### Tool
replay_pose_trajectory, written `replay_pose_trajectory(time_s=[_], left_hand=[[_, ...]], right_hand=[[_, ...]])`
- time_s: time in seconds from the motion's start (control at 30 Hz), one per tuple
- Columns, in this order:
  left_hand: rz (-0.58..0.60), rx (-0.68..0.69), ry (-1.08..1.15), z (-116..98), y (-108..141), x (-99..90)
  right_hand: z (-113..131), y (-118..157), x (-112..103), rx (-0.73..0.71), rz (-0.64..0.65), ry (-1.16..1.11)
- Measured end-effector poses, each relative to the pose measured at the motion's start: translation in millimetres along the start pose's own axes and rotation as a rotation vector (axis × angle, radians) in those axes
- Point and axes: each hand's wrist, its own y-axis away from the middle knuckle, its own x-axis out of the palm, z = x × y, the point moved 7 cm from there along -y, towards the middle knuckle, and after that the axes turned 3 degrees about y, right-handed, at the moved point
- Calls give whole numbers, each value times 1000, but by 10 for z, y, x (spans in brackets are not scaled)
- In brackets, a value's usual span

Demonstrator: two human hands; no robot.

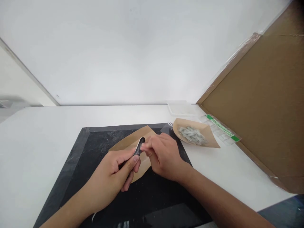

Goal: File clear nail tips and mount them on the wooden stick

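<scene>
On the left I see the white surface (21,158) and then the black mat (73,158); low on it, near the wrist, there is a thin white curved thing (93,217), which I cannot identify. My left hand (111,174) is curled around a small dark object (139,148) with a pale edge, thumb pressed on top; the object is held above the mat, tilted, its upper end pointing away from me. Beneath and behind it lies a brown paper tray (125,142); the hands cover much of its inside, so I cannot tell what it contains. My right hand (166,155) has its fingers bent, with the fingertips pinched together at the object's upper end; whether a small piece is between them, I cannot tell. I judge the handling of this object to be in the middle, not finished; it is not yet laid down. Farther right, a clear plastic tray (181,108) stands at the back; a second paper tray (212,141) holds a heap of small translucent pieces (192,134), so in my judgement much supply remains; how many are already used, I cannot see.
</scene>
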Motion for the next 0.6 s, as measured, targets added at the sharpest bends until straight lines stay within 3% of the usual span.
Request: replay_pose_trajectory(time_s=[0.1,0.23,0.37,0.5,0.6], left_hand=[[6,15,-6,-18,-7,9],[-21,61,32,-60,-2,-9],[-36,54,7,-59,15,-23],[-27,40,3,-44,24,-14],[-2,3,-7,-5,16,13]], right_hand=[[43,3,43,-39,68,-11],[41,-18,-34,-16,-44,35],[72,-24,49,-62,43,15],[7,-37,-29,5,-66,35],[15,-43,14,-18,40,-10]])
